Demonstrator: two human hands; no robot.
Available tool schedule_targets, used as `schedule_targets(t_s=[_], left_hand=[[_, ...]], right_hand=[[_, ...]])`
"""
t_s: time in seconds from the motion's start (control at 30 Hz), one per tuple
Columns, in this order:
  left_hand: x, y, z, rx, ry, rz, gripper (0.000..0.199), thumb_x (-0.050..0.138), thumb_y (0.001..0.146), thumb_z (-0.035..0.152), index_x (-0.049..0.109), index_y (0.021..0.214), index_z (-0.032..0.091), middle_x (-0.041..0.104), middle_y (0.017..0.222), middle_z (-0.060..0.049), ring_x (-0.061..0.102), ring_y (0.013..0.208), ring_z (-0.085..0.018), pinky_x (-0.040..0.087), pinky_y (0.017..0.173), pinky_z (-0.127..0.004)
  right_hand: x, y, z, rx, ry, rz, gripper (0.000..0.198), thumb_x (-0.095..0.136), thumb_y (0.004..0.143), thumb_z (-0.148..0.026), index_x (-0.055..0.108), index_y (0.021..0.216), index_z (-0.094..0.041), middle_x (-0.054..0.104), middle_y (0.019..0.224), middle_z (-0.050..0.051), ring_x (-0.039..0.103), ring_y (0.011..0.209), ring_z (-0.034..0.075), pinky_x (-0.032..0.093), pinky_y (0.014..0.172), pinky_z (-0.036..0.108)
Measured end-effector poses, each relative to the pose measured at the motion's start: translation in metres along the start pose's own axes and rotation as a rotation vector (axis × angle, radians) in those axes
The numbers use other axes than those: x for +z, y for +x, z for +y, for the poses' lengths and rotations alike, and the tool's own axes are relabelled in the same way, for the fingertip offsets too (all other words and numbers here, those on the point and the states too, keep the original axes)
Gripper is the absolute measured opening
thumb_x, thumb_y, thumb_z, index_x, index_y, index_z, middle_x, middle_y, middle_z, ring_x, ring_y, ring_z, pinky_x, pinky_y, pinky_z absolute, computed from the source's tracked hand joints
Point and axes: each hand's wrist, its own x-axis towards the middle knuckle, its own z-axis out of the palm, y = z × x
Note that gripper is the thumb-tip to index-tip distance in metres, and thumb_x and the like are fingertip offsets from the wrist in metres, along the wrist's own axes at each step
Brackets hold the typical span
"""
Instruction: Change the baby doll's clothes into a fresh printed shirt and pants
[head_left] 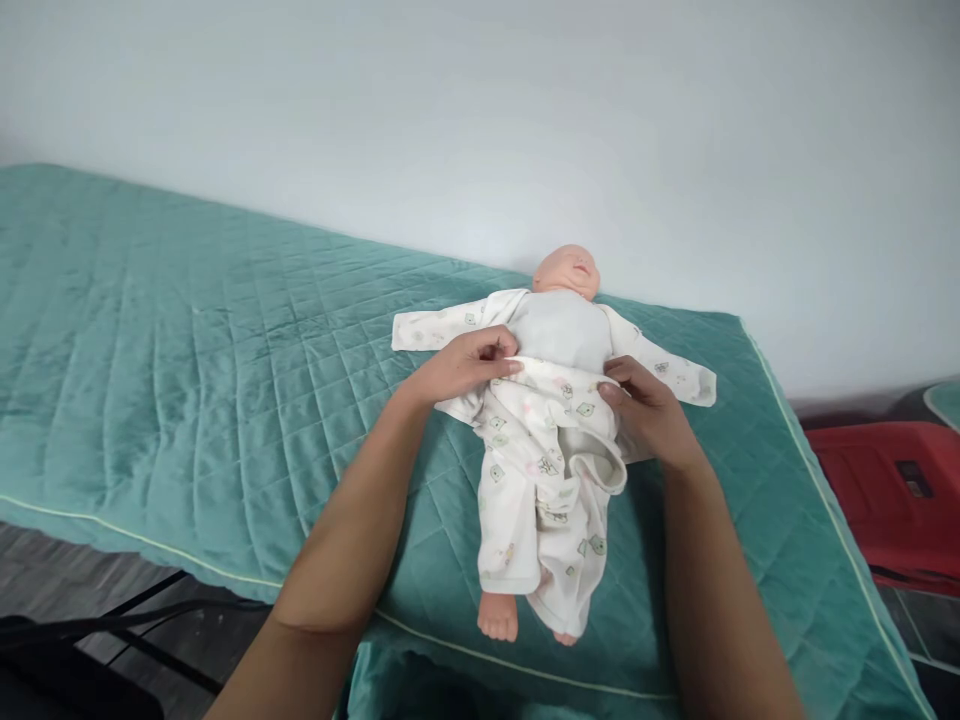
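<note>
From where I stand, a baby doll lies on its back on the quilted green cover, head by the pale wall, arms spread in a patterned top. The left hand's grip is pinched on one side of the waistband of the printed trousers, and the right hand's grip is closed on the other side. Both trouser legs are on, feet poking out at the hems, near the bed's front edge.
</note>
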Motion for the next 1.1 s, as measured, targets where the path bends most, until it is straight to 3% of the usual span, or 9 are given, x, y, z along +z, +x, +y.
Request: schedule_targets(t_s=[0.27,0.4,0.5,0.6,0.83,0.93,1.1], left_hand=[[0.012,0.016,-0.019,-0.068,-0.130,0.288,0.029,0.065,0.089,0.041,0.045,0.082,0.021,0.036,0.065,0.006,0.032,0.059,-0.010,0.025,0.056,-0.024],[0.013,0.018,-0.023,-0.145,-0.248,0.348,0.031,0.069,0.085,0.041,0.045,0.081,0.021,0.039,0.063,0.006,0.033,0.055,-0.009,0.024,0.053,-0.023],[0.009,0.015,-0.024,-0.196,-0.345,0.319,0.032,0.074,0.080,0.039,0.047,0.080,0.021,0.042,0.064,0.006,0.035,0.054,-0.008,0.024,0.052,-0.023],[0.003,0.010,-0.024,-0.193,-0.377,0.295,0.032,0.078,0.076,0.037,0.052,0.078,0.019,0.044,0.066,0.005,0.038,0.057,-0.008,0.026,0.054,-0.022],[-0.009,0.004,-0.032,-0.221,-0.407,0.372,0.028,0.080,0.074,0.037,0.062,0.082,0.016,0.056,0.077,0.002,0.048,0.070,-0.010,0.035,0.065,-0.023],[-0.012,0.003,-0.034,-0.255,-0.340,0.301,0.028,0.077,0.077,0.039,0.064,0.086,0.016,0.056,0.078,0.002,0.048,0.070,-0.010,0.034,0.064,-0.023],[-0.016,-0.002,-0.029,-0.292,-0.174,0.061,0.024,0.069,0.083,0.039,0.059,0.090,0.018,0.048,0.072,0.004,0.038,0.060,-0.009,0.025,0.055,-0.023]], right_hand=[[0.020,0.018,0.002,0.214,-0.012,0.325,0.025,0.068,0.087,-0.046,0.061,0.080,-0.022,0.053,0.070,-0.003,0.044,0.067,0.013,0.036,0.062,0.027],[0.023,0.024,0.004,0.322,0.211,0.355,0.026,0.073,0.082,-0.046,0.059,0.081,-0.024,0.053,0.065,-0.004,0.042,0.059,0.012,0.034,0.054,0.026],[0.021,0.023,0.008,0.374,0.393,0.350,0.026,0.075,0.080,-0.044,0.057,0.081,-0.025,0.049,0.064,-0.004,0.043,0.057,0.013,0.037,0.054,0.027],[0.015,0.021,0.010,0.374,0.527,0.311,0.027,0.075,0.080,-0.043,0.055,0.080,-0.026,0.045,0.065,-0.004,0.041,0.056,0.013,0.038,0.054,0.027],[0.002,0.017,0.010,0.393,0.703,0.357,0.027,0.082,0.070,-0.034,0.060,0.080,-0.023,0.049,0.071,-0.004,0.044,0.061,0.011,0.039,0.055,0.024],[-0.002,0.013,0.012,0.409,0.631,0.305,0.027,0.084,0.070,-0.033,0.063,0.083,-0.023,0.051,0.071,-0.004,0.046,0.062,0.011,0.038,0.055,0.023],[-0.010,0.004,0.014,0.427,0.401,0.119,0.026,0.080,0.077,-0.041,0.063,0.087,-0.024,0.055,0.071,-0.004,0.046,0.061,0.011,0.035,0.055,0.024]])
